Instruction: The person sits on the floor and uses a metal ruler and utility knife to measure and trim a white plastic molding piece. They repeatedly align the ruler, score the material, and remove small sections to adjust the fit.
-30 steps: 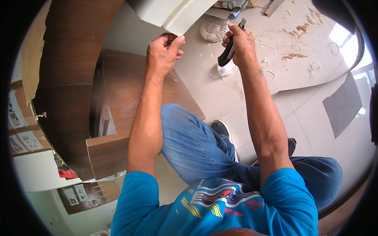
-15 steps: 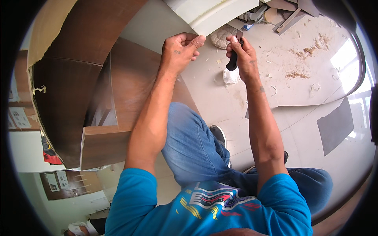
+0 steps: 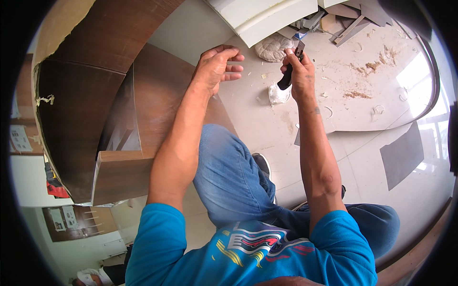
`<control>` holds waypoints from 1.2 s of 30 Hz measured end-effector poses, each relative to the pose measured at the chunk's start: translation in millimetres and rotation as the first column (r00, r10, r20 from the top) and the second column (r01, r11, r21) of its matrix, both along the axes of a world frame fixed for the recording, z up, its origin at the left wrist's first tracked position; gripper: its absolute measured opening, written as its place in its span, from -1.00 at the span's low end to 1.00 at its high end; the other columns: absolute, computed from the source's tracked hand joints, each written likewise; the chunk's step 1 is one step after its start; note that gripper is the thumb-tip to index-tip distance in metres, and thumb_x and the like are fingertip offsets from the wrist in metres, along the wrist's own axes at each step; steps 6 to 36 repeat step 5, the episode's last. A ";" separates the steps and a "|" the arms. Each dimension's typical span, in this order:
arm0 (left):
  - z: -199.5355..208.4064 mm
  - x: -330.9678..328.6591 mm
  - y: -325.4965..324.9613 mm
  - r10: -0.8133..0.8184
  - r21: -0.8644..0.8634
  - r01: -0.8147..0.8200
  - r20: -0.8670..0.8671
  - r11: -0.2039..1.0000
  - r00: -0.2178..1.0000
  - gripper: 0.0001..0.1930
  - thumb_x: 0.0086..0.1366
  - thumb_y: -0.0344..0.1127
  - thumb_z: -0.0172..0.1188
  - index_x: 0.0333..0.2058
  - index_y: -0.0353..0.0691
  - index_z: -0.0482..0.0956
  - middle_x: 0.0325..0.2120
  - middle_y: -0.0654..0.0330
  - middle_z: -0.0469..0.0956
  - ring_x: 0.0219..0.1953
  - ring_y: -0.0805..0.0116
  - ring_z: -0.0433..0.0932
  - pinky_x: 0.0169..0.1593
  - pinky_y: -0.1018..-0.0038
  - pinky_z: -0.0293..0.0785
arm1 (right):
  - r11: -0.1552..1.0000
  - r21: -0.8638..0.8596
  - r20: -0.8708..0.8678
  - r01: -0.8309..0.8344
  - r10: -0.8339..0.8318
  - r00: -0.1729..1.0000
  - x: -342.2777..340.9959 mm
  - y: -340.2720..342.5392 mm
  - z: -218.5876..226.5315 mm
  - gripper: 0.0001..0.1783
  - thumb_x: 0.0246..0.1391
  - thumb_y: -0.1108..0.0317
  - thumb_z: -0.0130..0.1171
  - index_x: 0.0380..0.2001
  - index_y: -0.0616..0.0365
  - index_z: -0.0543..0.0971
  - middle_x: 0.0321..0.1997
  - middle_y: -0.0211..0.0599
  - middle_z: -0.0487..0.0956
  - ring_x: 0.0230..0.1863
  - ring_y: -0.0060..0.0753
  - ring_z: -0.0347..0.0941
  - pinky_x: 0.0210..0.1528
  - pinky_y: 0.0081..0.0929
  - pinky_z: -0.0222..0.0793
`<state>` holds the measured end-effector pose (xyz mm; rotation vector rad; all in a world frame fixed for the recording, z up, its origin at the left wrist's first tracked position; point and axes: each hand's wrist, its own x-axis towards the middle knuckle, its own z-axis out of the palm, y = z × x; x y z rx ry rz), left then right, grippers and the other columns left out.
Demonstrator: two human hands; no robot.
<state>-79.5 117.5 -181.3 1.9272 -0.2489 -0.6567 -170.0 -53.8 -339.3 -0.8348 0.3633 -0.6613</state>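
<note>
My right hand (image 3: 301,76) is closed round a black-handled utility knife (image 3: 287,76), its metal blade sticking up past the fingers. To its left, my left hand (image 3: 214,69) hovers over the edge of a brown wooden panel (image 3: 167,90). Its fingers are loosely bent and spread apart, and I see nothing between them. Beyond the hands lies a round, pale, cushion-like pad (image 3: 273,48) on the floor. A crumpled white plastic bag (image 3: 278,94) rests just below the knife.
Dark brown cabinet panels (image 3: 71,109) stand close on my left. A white drawer-like unit (image 3: 272,21) juts in at the top. Scrap boards (image 3: 350,24) are heaped at the far right, near sawdust (image 3: 358,94). A grey sheet (image 3: 403,156) lies at right.
My left hand's fingers have spread from a pinch. The right hand has shifted slightly right and nearer, turning the knife so more of its blade shows.
</note>
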 end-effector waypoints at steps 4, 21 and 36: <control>2.8 -6.1 -1.7 -0.128 -0.051 0.124 -0.078 0.991 0.989 -0.59 0.39 -0.03 0.35 0.04 -0.20 0.64 -0.12 0.20 0.67 -0.22 0.42 0.65 -0.15 0.44 0.72 | 0.999 0.034 -0.005 -0.005 0.005 1.000 -2.2 -4.4 6.3 -0.72 0.33 0.17 0.37 -0.12 0.14 0.58 -0.42 -0.46 0.55 -0.45 -0.56 0.46 -0.32 -0.58 0.38; -1.2 -7.2 -3.1 -0.163 -0.088 0.155 -0.095 0.984 0.982 -0.54 0.39 -0.01 0.36 0.09 -0.21 0.63 -0.10 0.20 0.67 -0.21 0.39 0.66 -0.14 0.44 0.73 | 0.999 0.037 -0.012 -0.005 0.005 1.000 -2.3 -5.2 6.6 -0.71 0.32 0.18 0.37 -0.11 0.14 0.58 -0.42 -0.46 0.55 -0.45 -0.55 0.46 -0.32 -0.57 0.39; -1.2 -7.2 -3.1 -0.163 -0.088 0.155 -0.095 0.984 0.982 -0.54 0.39 -0.01 0.36 0.09 -0.21 0.63 -0.10 0.20 0.67 -0.21 0.39 0.66 -0.14 0.44 0.73 | 0.999 0.037 -0.012 -0.005 0.005 1.000 -2.3 -5.2 6.6 -0.71 0.32 0.18 0.37 -0.11 0.14 0.58 -0.42 -0.46 0.55 -0.45 -0.55 0.46 -0.32 -0.57 0.39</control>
